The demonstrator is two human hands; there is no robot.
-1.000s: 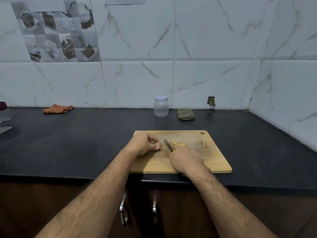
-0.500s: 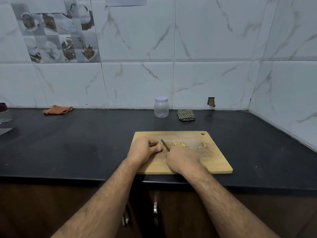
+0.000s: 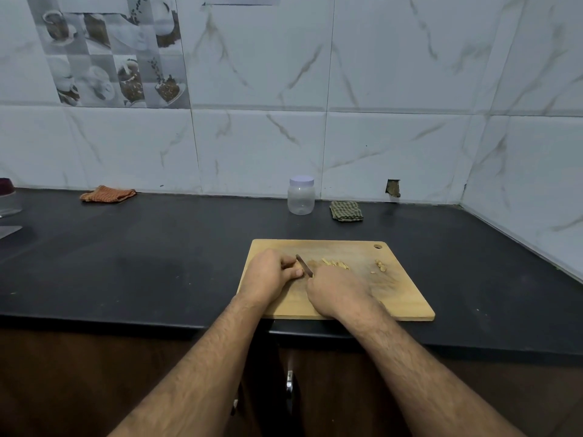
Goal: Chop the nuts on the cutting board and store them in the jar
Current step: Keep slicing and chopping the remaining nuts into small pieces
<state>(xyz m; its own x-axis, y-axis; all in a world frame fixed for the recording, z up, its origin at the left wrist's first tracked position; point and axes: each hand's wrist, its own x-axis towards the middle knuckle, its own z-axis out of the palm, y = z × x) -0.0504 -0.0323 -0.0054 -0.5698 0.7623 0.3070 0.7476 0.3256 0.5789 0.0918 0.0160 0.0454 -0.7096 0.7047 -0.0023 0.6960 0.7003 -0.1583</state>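
A wooden cutting board lies at the front edge of the black counter. My left hand rests on its left part with fingers curled, pinching a nut that its fingertips hide. My right hand grips the handle of a small knife, whose blade points away and sits right beside my left fingertips. A pile of chopped nut slivers lies just beyond my right hand. A few whole nuts sit near the board's far right corner. The clear jar, with its white lid on, stands by the wall.
A green checked cloth lies right of the jar, an orange cloth far left by the wall. A container and a flat metal edge show at the left border. The wall corner closes the counter's right side.
The knife blade has shifted left, close against my left fingertips. Both hands edged slightly left on the board. The nut seen earlier between fingers and blade is now covered.
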